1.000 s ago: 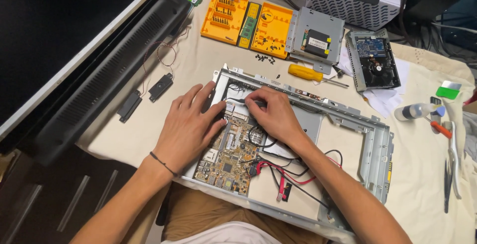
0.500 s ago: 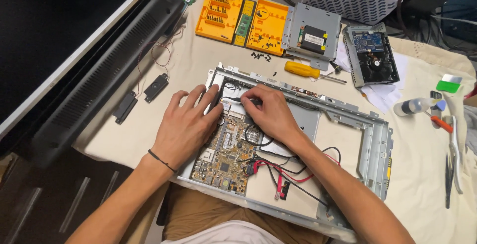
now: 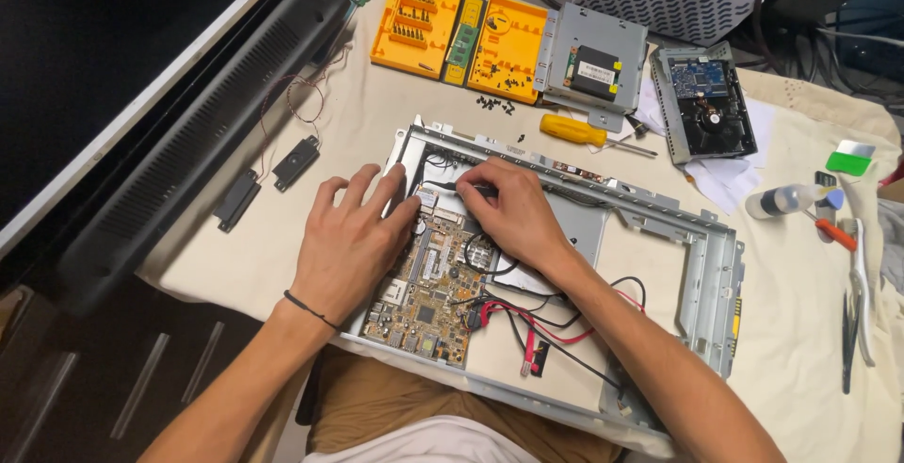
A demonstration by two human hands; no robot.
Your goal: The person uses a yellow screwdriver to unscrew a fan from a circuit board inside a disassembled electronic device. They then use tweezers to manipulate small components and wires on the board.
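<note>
An opened metal computer chassis [image 3: 708,270] lies on a cream cloth in front of me. A green-brown circuit board [image 3: 426,301] sits in its left part, with red and black cables [image 3: 541,324] trailing to the right. My left hand [image 3: 350,242] lies flat on the board's upper left, fingers spread, touching the chassis edge. My right hand [image 3: 516,216] rests just right of it, its fingertips pinched on a thin black cable [image 3: 444,185] near the board's top corner. What lies under both palms is hidden.
A yellow-handled screwdriver [image 3: 573,129] and loose screws [image 3: 494,103] lie beyond the chassis. Behind them are an open yellow bit case [image 3: 419,22], a drive bracket [image 3: 591,60] and a hard drive [image 3: 704,105]. A monitor panel [image 3: 122,77] and two small speakers [image 3: 295,162] lie left; a bottle [image 3: 780,202] and pliers [image 3: 859,284] right.
Both hands stay at the board's top-left corner with only small finger shifts. The view has drifted slightly.
</note>
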